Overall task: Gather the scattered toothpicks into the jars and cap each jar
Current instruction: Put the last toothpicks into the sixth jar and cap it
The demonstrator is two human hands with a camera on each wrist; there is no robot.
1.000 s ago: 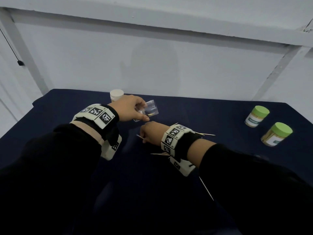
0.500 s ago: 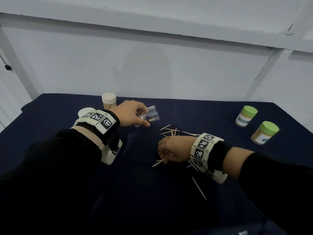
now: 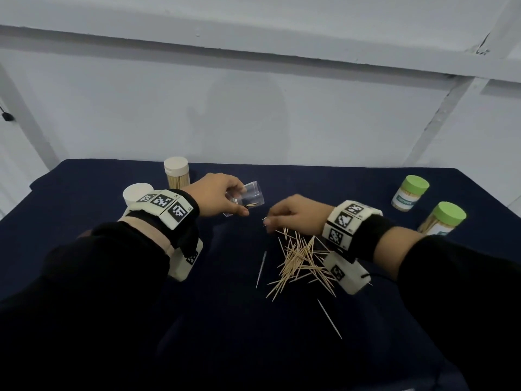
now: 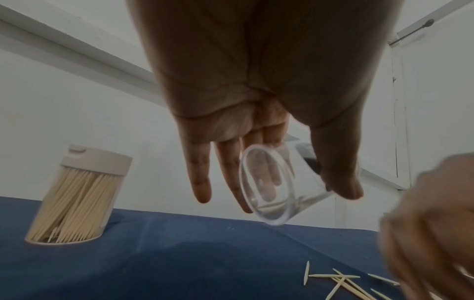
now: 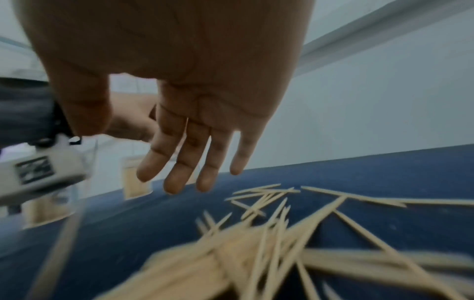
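My left hand [image 3: 222, 200] grips a small clear jar [image 3: 249, 195], held off the table and tilted with its mouth towards the right; a few toothpicks lie inside it. The left wrist view shows thumb and fingers round this jar [image 4: 271, 188]. My right hand [image 3: 290, 214] hovers just right of the jar's mouth, above the far end of a loose toothpick pile [image 3: 301, 258]. In the right wrist view its fingers [image 5: 179, 168] hang straight and relaxed with nothing in them, over the pile [image 5: 282, 233]. Two stray toothpicks lie apart, one [image 3: 260, 269] to the pile's left and another [image 3: 329, 318] nearer me.
A cream-capped jar [image 3: 176, 174] full of toothpicks stands at the back left, and a second cream cap [image 3: 138, 193] shows behind my left wrist. Two green-capped jars [image 3: 410, 193] [image 3: 442, 218] stand at the right. A dark blue cloth [image 3: 112, 182] covers the table.
My right hand went from the jar's mouth down to the pile and has now risen back towards the jar with fingers relaxed. The left hand has kept the jar tilted in place.
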